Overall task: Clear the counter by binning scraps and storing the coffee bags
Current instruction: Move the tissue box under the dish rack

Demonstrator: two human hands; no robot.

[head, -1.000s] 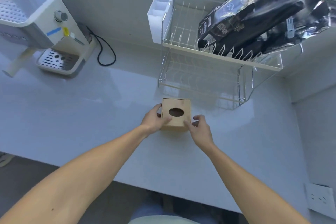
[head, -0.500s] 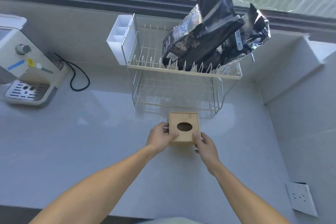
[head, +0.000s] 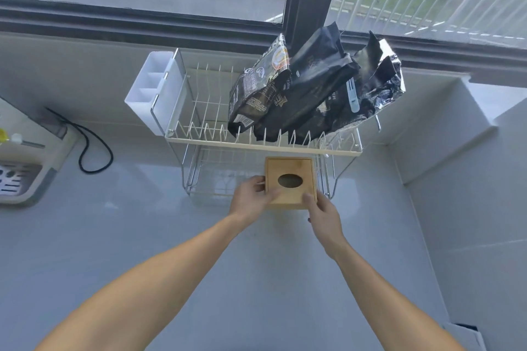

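A square wooden box [head: 291, 169] with an oval hole in its lid sits partly under the lower tier of the wire dish rack [head: 256, 145]. My left hand [head: 251, 198] grips the box's left side and my right hand [head: 320, 211] holds its near right corner. Several black coffee bags [head: 308, 88] lean together on the rack's upper tier, one with a pale blue clip.
A white cutlery holder [head: 148, 91] hangs on the rack's left end. A coffee machine [head: 20, 168] with a black cord [head: 91, 145] stands at the far left. The grey counter [head: 142, 236] meets a wall at the right. A window runs behind.
Both hands have pushed the wooden box away from me, to under the rack's lower tier. The view has tilted up toward the window.
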